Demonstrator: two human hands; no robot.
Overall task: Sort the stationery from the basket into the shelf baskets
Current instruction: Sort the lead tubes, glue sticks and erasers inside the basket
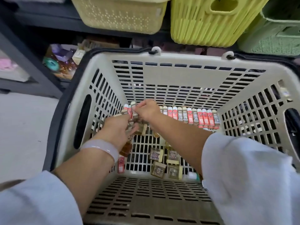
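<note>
A beige slotted shopping basket fills the view. Along its far wall stands a row of small red and brown lead boxes, some marked 2B. Both hands reach deep into the far left corner. My left hand is closed around several of these small boxes. My right hand pinches one box at the left end of the row. Several brown square packets lie on the basket floor, and one red box lies by the left wall.
Above the basket on a dark shelf sit a pale yellow perforated basket, a bright yellow ribbed basket and a green basket. Mixed goods fill the lower shelf at left. Grey floor lies left.
</note>
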